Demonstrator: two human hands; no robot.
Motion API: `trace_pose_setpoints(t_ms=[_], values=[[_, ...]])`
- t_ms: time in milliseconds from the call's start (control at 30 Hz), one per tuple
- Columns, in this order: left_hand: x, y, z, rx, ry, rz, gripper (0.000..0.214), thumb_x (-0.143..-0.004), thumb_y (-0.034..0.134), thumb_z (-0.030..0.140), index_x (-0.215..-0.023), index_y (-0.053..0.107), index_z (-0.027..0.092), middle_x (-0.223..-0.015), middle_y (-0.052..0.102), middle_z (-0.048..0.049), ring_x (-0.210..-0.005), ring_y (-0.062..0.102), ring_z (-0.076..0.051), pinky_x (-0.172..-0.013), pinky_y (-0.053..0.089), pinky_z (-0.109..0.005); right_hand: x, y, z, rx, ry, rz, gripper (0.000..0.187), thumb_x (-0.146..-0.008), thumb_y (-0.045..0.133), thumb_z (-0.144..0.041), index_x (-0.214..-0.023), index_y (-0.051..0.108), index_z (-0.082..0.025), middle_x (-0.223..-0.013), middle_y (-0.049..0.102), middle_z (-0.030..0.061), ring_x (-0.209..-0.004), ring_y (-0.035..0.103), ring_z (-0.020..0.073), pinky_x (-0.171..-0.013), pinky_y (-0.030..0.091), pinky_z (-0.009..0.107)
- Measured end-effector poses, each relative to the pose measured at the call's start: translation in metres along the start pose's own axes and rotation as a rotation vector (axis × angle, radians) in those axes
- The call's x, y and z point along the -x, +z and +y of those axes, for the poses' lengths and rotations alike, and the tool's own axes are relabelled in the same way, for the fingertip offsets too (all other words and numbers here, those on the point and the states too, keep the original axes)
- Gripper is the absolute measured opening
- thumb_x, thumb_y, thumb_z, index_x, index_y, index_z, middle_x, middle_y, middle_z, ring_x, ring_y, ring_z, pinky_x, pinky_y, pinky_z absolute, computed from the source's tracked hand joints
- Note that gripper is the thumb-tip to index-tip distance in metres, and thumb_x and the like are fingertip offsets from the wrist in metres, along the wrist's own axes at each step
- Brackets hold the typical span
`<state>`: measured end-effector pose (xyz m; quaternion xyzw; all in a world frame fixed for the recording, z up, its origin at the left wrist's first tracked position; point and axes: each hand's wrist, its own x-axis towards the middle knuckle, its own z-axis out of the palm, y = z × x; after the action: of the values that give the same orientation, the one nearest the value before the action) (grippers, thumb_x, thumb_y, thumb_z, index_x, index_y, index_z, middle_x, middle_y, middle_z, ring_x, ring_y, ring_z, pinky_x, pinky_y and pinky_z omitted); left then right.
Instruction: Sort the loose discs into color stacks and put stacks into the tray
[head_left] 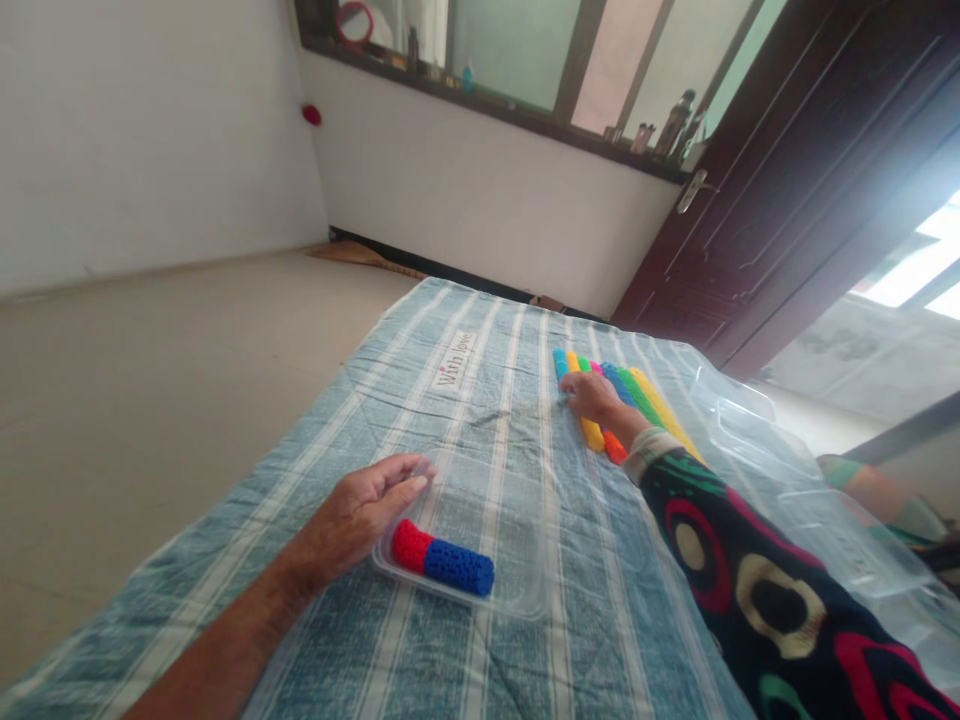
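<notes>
My left hand rests on the near-left rim of a clear plastic tray, fingers curled loosely over the edge. Inside the tray lie a red foam roller and a blue foam roller, end to end. My right hand, in a dark patterned sleeve, reaches out to a row of colourful foam rollers lying side by side on the cloth; its fingers bend down onto the teal and yellow ones at the left of the row.
A blue-and-white striped cloth covers the surface. Clear plastic lids or trays lie at the right edge. Bare floor lies to the left; a dark door stands behind.
</notes>
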<state>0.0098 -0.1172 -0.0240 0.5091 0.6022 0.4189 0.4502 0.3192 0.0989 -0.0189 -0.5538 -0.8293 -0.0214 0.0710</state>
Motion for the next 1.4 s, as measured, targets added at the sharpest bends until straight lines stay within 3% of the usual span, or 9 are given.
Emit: trace_pose_setpoints(t_ms=[233, 367, 500, 933, 1233, 1400], values=[[-0.001, -0.001, -0.004, 0.055, -0.039, -0.006, 0.046, -0.068, 0.072, 0.053, -0.101, 0.076, 0.021, -0.107, 0.079, -0.0067, -0.109, 0.070, -0.033, -0.099, 0.054, -0.041, 0.028, -0.009, 0.001, -0.104, 0.028, 0.111, 0.019, -0.078, 0.066, -0.009, -0.091, 0.071, -0.021, -0.088, 0.071, 0.0030, -0.083, 0.065, 0.0192, -0.071, 0.043, 0.026], [-0.002, -0.001, -0.009, 0.091, -0.052, -0.007, 0.047, -0.067, 0.074, 0.053, -0.103, 0.075, 0.022, -0.106, 0.079, -0.0067, -0.112, 0.070, -0.033, -0.101, 0.054, -0.040, 0.051, -0.002, -0.011, -0.159, 0.020, 0.148, 0.013, -0.082, 0.066, -0.014, -0.093, 0.069, -0.021, -0.092, 0.072, 0.0033, -0.085, 0.066, 0.0183, -0.074, 0.045, 0.025], [0.002, 0.001, -0.006, 0.102, -0.054, 0.067, 0.042, -0.071, 0.073, 0.052, -0.102, 0.075, 0.024, -0.105, 0.080, -0.0060, -0.111, 0.070, -0.032, -0.103, 0.053, -0.042, 0.060, 0.005, -0.023, -0.185, 0.034, 0.164, 0.014, -0.085, 0.064, -0.015, -0.095, 0.068, -0.023, -0.098, 0.072, 0.0040, -0.092, 0.066, 0.0194, -0.079, 0.046, 0.026], [0.005, 0.004, -0.004, 0.108, -0.056, 0.101, 0.043, -0.069, 0.073, 0.053, -0.100, 0.074, 0.023, -0.106, 0.080, -0.0062, -0.109, 0.071, -0.032, -0.102, 0.054, -0.042, -0.001, 0.002, -0.006, -0.046, 0.115, -0.027, 0.030, -0.078, 0.064, -0.008, -0.104, 0.073, -0.022, -0.100, 0.073, 0.0050, -0.096, 0.064, 0.0214, -0.074, 0.043, 0.025], [0.006, 0.004, -0.002, 0.095, -0.044, 0.095, 0.044, -0.070, 0.071, 0.054, -0.101, 0.075, 0.023, -0.106, 0.080, -0.0060, -0.109, 0.071, -0.032, -0.100, 0.055, -0.042, -0.010, 0.003, -0.002, 0.018, 0.075, -0.071, 0.028, -0.079, 0.069, -0.013, -0.105, 0.073, -0.023, -0.106, 0.072, 0.0049, -0.101, 0.063, 0.0216, -0.073, 0.043, 0.024], [0.006, 0.001, 0.004, 0.066, -0.052, 0.024, 0.043, -0.066, 0.073, 0.053, -0.097, 0.077, 0.023, -0.101, 0.080, -0.0063, -0.109, 0.070, -0.033, -0.097, 0.056, -0.042, -0.009, 0.004, 0.000, 0.040, 0.058, -0.061, 0.028, -0.079, 0.070, -0.014, -0.105, 0.073, -0.023, -0.106, 0.073, 0.0062, -0.100, 0.064, 0.0233, -0.073, 0.044, 0.026]])
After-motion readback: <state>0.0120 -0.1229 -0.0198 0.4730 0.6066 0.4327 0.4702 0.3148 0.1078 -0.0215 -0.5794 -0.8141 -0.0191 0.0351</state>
